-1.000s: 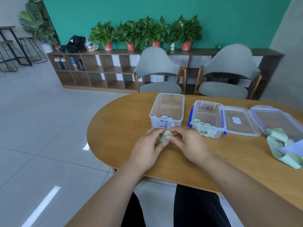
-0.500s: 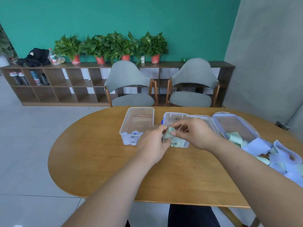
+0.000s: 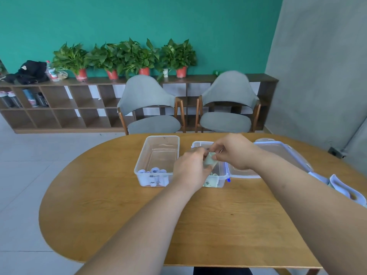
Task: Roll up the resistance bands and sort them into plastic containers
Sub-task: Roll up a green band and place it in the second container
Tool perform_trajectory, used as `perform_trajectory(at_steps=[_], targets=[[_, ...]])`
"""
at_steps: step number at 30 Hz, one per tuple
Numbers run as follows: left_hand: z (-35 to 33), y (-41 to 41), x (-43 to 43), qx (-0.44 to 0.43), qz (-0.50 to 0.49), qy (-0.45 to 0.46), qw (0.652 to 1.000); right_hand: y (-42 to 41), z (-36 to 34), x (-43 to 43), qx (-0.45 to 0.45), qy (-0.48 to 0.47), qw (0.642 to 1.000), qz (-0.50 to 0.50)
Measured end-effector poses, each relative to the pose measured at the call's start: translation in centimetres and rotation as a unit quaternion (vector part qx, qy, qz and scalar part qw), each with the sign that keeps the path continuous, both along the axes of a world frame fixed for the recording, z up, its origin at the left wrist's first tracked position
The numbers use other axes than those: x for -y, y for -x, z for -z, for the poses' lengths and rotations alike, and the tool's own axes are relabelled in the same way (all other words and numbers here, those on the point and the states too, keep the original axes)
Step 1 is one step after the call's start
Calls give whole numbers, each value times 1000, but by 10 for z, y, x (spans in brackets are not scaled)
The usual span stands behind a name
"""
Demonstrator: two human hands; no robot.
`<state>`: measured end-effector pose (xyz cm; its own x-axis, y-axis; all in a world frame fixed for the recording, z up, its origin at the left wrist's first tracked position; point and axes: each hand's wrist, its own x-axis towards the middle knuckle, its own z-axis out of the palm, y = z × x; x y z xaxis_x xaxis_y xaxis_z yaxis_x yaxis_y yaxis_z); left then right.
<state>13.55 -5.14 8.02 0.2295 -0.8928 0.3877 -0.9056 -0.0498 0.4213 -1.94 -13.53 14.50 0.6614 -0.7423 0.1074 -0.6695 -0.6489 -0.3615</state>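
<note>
Both hands meet over the middle box (image 3: 221, 178), and between them sits a pale green roll (image 3: 210, 159) of band. The left hand (image 3: 191, 168) comes in from the near side, its fingers curled round the roll's left side. The right hand (image 3: 233, 150) reaches in from the right, thumb and fingertips closed on the roll's upper right end. So both sets of fingers are clamped on the roll. It is held tilted in the air just above the box's open top, touching nothing else that shows.

The middle box is clear plastic with blue clips. More green rolls (image 3: 211, 183) stand at its near end, partly hidden by the left hand. A clear lid (image 3: 245, 174) lies flat on the table (image 3: 119, 205) right against the box's right side.

The left box (image 3: 140, 165) stands just beside the middle one, apart from it by a narrow gap. It is clear and has no lid on, and pale blue rolls (image 3: 154, 172) are bunched upright at its near end.

The right box (image 3: 286, 148), blue-rimmed, lies beyond the right forearm, which hides much of it. Loose bands (image 3: 346, 190), pale blue and white, lie in a heap at the table's right edge, near the right arm.

Two grey chairs (image 3: 151, 108) stand behind the table, and behind them a low shelf (image 3: 59, 116) carries a row of plants (image 3: 127, 56) against the green wall
</note>
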Motion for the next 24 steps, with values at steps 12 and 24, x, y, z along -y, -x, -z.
perform_trajectory(at_steps=[12, 24], targets=[[14, -15, 9, 36, 107, -71, 991, -2, 31, 30, -177, 66, 982, 17], [18, -19, 12, 227, 189, -117, 948, -12, 51, 28, -287, 69, 955, -17]])
